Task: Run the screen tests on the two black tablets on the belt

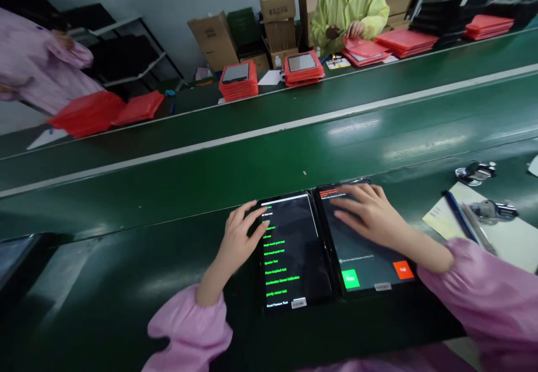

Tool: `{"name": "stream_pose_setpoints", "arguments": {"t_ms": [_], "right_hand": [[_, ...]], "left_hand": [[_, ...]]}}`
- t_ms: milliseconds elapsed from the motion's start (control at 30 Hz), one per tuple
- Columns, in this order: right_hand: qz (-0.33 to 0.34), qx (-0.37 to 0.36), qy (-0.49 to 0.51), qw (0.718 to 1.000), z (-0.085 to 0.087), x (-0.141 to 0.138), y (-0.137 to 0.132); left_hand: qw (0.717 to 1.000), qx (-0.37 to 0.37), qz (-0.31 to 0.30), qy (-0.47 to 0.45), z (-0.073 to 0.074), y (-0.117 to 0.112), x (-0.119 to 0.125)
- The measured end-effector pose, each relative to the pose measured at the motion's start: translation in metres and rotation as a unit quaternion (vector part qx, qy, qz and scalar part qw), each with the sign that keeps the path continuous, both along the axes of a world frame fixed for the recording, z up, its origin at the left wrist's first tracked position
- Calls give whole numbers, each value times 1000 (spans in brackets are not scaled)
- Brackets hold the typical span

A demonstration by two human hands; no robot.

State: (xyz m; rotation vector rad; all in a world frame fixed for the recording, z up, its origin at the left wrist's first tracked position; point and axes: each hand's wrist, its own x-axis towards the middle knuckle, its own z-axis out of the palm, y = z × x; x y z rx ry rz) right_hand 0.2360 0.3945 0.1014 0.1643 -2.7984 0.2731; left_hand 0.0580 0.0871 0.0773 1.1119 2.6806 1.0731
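Two tablets lie side by side on the green bench in front of me, their screens lit. The left tablet shows a list of test names, mostly in green letters. On the right tablet there is a green button at the lower left and a red one at the lower right. My left hand rests at the upper left edge of the left tablet, fingers apart, fingertips over the screen. Spread over the upper part of the right tablet is my right hand, holding nothing; whether its fingertips touch the glass I cannot tell.
To the right are a blue pen, papers and shiny metal parts. A green conveyor belt runs beyond the tablets. Across it lie stacks of red pouches; a person in yellow and another in pink stand there.
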Motion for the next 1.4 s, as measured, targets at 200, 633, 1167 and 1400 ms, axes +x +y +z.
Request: {"name": "stream_pose_setpoints", "arguments": {"t_ms": [200,633,1167,1400], "right_hand": [[-27,61,8,998,-12,-24,2],[-11,33,-5,999,-10,-22,10],[-68,33,-150,986,-11,-37,1],[-100,10,-33,994,-2,15,-6]], "left_hand": [[990,-97,-24,102,-4,19,7],[976,-132,-24,169,0,10,0],[957,-171,-41,232,-15,7,1],[995,-65,18,78,-45,-17,-7]]}}
